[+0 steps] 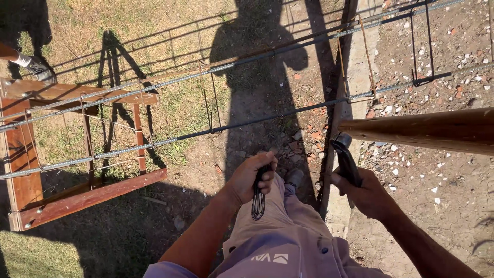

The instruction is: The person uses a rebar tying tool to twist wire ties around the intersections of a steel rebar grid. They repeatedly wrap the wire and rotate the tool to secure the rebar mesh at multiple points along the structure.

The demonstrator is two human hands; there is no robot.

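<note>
My left hand (pixel 256 177) has its fingers curled tight around a floppy, light bundle of thin dark tie wire (pixel 258 200) by my thigh, best gripped mid-loop, while my right hand (pixel 366 193) clamps dark steel pincers (pixel 346 159) below the long ribbed rebar cage (pixel 226 127).

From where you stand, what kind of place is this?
Most likely an outdoor building site. A long rebar cage rests on a wooden trestle over grass and rubble-strewn dirt. The left hand holds a bundle of tie wire, and the right hand grips pincers.
</note>
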